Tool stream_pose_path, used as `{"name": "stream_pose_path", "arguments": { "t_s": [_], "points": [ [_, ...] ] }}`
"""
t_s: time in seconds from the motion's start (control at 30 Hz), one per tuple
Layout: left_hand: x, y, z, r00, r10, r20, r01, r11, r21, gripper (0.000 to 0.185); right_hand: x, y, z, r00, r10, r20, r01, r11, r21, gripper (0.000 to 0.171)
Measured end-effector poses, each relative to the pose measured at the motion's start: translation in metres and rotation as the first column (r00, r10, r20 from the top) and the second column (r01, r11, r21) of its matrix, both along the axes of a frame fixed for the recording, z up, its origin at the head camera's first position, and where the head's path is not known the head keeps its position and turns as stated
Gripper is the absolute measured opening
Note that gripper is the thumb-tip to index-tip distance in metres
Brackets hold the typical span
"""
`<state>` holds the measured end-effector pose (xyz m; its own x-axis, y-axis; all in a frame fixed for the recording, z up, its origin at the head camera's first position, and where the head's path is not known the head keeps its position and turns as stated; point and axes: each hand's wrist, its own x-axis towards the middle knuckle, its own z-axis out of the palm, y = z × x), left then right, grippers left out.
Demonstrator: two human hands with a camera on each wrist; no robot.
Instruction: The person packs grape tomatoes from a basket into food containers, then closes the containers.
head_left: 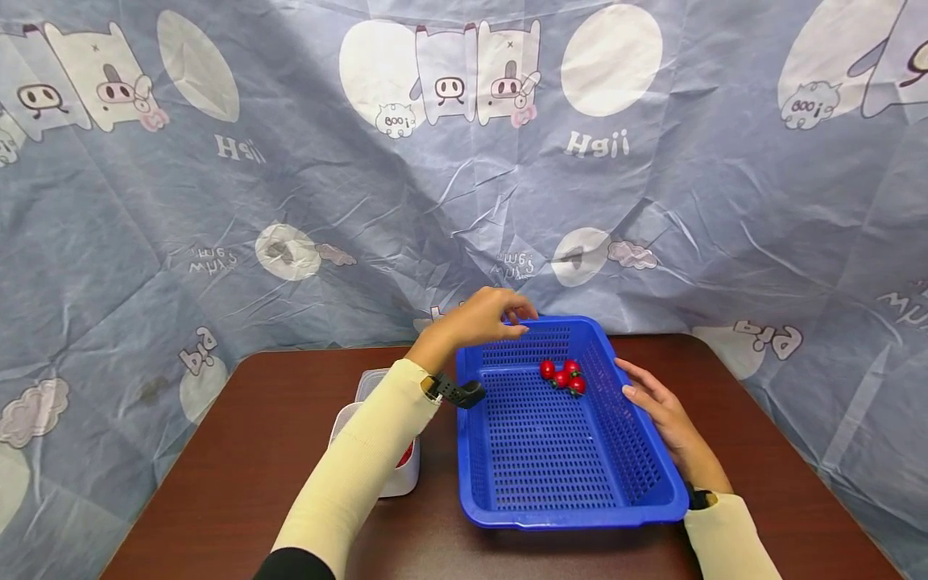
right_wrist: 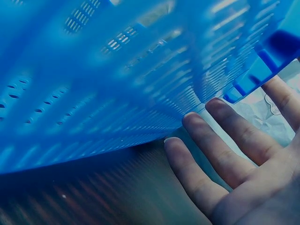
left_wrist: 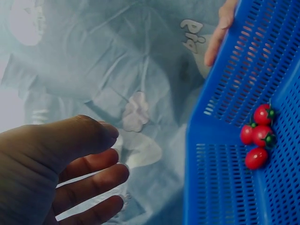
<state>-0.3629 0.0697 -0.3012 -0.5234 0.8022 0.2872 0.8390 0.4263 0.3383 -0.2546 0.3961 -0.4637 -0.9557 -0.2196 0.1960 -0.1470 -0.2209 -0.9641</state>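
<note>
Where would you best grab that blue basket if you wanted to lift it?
Probably by the rims of its two long sides, one hand from each side. The basket is wide with a flat lip all round; the right hand already rests against its right wall, and the left hand hovers over the far left corner.

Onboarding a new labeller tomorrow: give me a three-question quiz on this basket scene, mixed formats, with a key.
1. True or false: the small red cherry tomatoes lie in the near end of the blue perforated plastic basket.
2. Which hand rests with straight fingers against the basket's side wall? A) left hand B) right hand C) neither
3. Fill in: the white plastic container stands on the brown table on the basket's ____ side, partly hidden by a cream sleeve.

Key
1. False: they sit toward the far end.
2. B
3. left
</note>
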Motion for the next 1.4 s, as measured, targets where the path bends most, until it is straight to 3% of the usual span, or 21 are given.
{"name": "stream_pose_path", "arguments": {
  "t_s": [0.27, 0.53, 0.7, 0.9, 1.0, 1.4],
  "points": [
    [-0.014, 0.027, -0.021, 0.998, 0.024, 0.056, -0.025, 1.000, 0.016, 0.034, -0.003, 0.000, -0.005, 1.000, 0.000, -0.014, 0.000, 1.000, -0.014, 0.051],
    [-0.026, 0.045, -0.052, 0.996, 0.058, 0.070, -0.058, 0.998, -0.010, 0.042, -0.003, 0.001, -0.007, 1.000, 0.011, -0.012, -0.011, 1.000, -0.028, 0.051],
    [-0.029, 0.054, -0.068, 0.987, 0.070, 0.144, -0.064, 0.997, -0.050, 0.043, -0.002, 0.001, -0.008, 1.000, 0.009, -0.007, -0.009, 1.000, -0.014, 0.052],
    [-0.033, 0.062, -0.084, 0.964, 0.068, 0.259, -0.051, 0.996, -0.069, 0.043, -0.002, -0.001, -0.006, 1.000, 0.024, -0.010, -0.024, 0.999, -0.034, 0.051],
    [-0.037, 0.066, -0.096, 0.958, 0.076, 0.275, -0.057, 0.996, -0.074, 0.043, -0.002, -0.001, -0.005, 0.999, 0.047, -0.011, -0.047, 0.997, -0.054, 0.051],
    [-0.038, 0.078, -0.110, 0.936, 0.117, 0.332, -0.093, 0.992, -0.088, 0.041, 0.000, 0.000, -0.003, 0.998, 0.057, -0.028, -0.059, 0.996, -0.072, 0.051]
  ]
}}
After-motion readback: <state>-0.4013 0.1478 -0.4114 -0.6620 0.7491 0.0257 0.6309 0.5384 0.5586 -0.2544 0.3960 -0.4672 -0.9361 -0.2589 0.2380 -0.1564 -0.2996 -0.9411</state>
